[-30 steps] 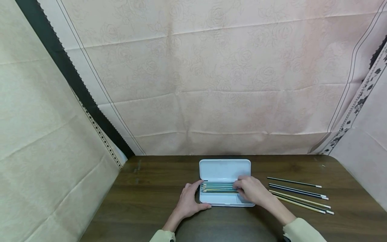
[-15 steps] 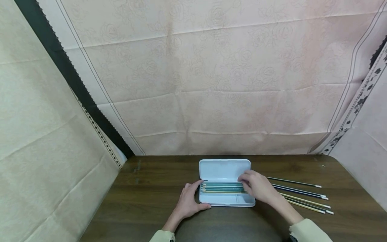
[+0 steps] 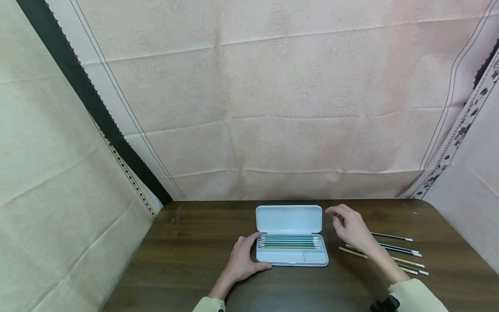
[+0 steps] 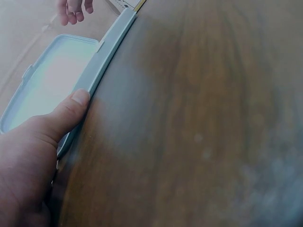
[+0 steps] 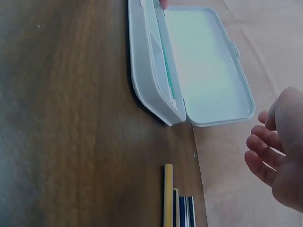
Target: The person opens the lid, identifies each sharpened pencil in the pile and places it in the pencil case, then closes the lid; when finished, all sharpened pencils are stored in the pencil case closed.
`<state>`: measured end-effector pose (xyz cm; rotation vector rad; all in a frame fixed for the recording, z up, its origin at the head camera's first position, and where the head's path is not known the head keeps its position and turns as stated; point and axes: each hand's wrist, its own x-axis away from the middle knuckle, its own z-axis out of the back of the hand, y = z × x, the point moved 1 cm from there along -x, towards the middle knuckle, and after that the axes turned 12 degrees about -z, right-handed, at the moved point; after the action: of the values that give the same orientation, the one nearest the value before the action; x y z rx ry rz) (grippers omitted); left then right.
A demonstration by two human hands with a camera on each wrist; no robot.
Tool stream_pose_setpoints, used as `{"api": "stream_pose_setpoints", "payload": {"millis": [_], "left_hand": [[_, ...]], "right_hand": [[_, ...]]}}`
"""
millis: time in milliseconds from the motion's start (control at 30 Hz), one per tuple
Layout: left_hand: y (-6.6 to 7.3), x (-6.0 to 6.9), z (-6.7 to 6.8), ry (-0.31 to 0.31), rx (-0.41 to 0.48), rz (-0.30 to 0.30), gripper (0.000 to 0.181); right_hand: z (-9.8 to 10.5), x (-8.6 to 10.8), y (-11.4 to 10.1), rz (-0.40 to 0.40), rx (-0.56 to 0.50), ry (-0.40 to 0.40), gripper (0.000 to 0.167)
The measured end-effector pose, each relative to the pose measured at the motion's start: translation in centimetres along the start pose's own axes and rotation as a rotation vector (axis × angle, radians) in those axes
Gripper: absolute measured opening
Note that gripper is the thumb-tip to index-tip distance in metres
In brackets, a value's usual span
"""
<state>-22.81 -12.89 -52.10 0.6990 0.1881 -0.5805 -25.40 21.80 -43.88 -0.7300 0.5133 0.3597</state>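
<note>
A light-blue pencil case point(image 3: 289, 217) lies open on the table, its lid tipped back. Inside, several green and one yellowish pencils point(image 3: 288, 241) lie side by side in the upper part of the tray. My left hand point(image 3: 243, 259) holds the case at its left end, thumb point(image 4: 71, 111) against the front wall and fingers toward the back corner. Right of the case, my right hand point(image 3: 351, 227) hovers with loosely curled fingers and nothing in them, also in the right wrist view. Loose pencils point(image 3: 405, 251), dark and yellow, lie partly hidden below that forearm.
The brown wooden table point(image 3: 187, 264) carries everything. Behind it hangs a pale, creased cloth point(image 3: 288, 130), with further cloth sheets point(image 3: 78, 216) at the left and right sides. A dark band point(image 3: 383, 304) sits at the right wrist.
My right hand has left the pencils in the case and moved right and up, away from it. Their white-tipped right ends are now uncovered. The left hand stays put.
</note>
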Motion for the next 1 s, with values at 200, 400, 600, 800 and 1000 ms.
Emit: {"api": "stream_pose_setpoints", "payload": {"millis": [200,400,600,800,1000], "left_hand": [[0.07,-0.02,-0.09,0.004,-0.001,0.002,0.096],[0.1,-0.11,-0.2,-0.002,0.018,0.045,0.101],[0.09,-0.14,-0.24,0.013,0.022,0.034,0.1],[-0.04,0.0,-0.16,0.035,0.016,0.009,0.098],[-0.12,-0.02,-0.14,0.024,0.017,0.024,0.099]], "right_hand": [[0.27,-0.44,0.13,-0.054,-0.014,-0.106,0.038],[0.27,-0.78,0.26,-0.213,-0.109,-0.254,0.042],[0.21,-0.74,0.18,-0.263,-0.162,-0.29,0.039],[0.18,-0.37,0.13,-0.266,-0.175,-0.277,0.035],[0.19,0.05,-0.03,-0.202,-0.188,-0.244,0.032]]}}
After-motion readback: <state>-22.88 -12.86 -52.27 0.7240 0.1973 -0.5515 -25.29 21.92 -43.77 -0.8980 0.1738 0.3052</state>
